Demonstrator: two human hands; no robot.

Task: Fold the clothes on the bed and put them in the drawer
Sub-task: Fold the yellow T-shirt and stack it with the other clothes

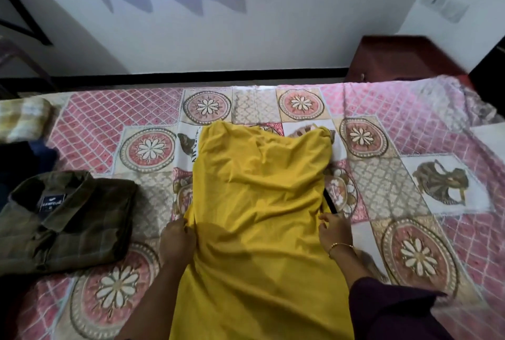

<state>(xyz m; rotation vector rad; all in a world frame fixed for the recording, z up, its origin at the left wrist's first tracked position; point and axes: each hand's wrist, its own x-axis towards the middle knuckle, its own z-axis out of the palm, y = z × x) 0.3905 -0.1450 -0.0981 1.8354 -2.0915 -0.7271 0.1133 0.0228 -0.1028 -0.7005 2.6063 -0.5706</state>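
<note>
Yellow garment (259,216) lies on bed (382,126); left hand (177,238) and right hand (334,230) pinch its side edges.

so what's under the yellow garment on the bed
The patterned bedsheet shows around the yellow garment, and a black strip peeks out at its right edge. Anything else underneath is covered.

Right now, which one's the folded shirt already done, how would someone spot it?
On the patterned bed, look left of the yellow garment both hands grip. The olive checked shirt lies folded there, collar up, a dark label showing.
</note>
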